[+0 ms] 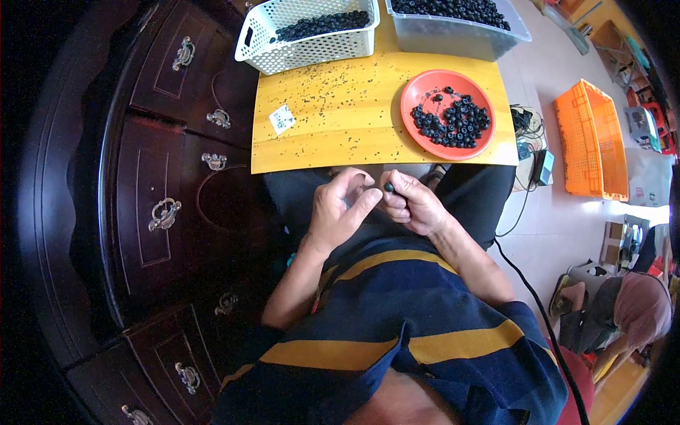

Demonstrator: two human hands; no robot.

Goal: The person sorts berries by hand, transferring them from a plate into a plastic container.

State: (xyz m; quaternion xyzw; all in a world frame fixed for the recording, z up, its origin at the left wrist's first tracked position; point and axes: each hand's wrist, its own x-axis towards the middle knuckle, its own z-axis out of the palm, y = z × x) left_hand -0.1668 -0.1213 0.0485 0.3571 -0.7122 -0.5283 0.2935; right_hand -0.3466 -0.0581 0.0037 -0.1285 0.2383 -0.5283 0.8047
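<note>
Both my hands are in front of my lap, just below the near edge of the yellow table [368, 117]. My right hand [418, 205] is closed, with a small dark round piece [389, 187] showing between thumb and fingers. Beside it, my left hand [340, 209] has its fingers curved and the thumb apart from them; I see nothing held in it. A red plate [411, 124] on the table's right side carries many small black ring-like parts [464, 120]. Whatever lies deeper inside my right fist is hidden.
A white perforated basket [322, 57] and a clear plastic bin [453, 39], both with black parts, stand at the table's far side. Black crumbs and a white printed square [282, 120] lie on it. Dark drawers [163, 212] flank the left; an orange crate [591, 142], cables and another person are right.
</note>
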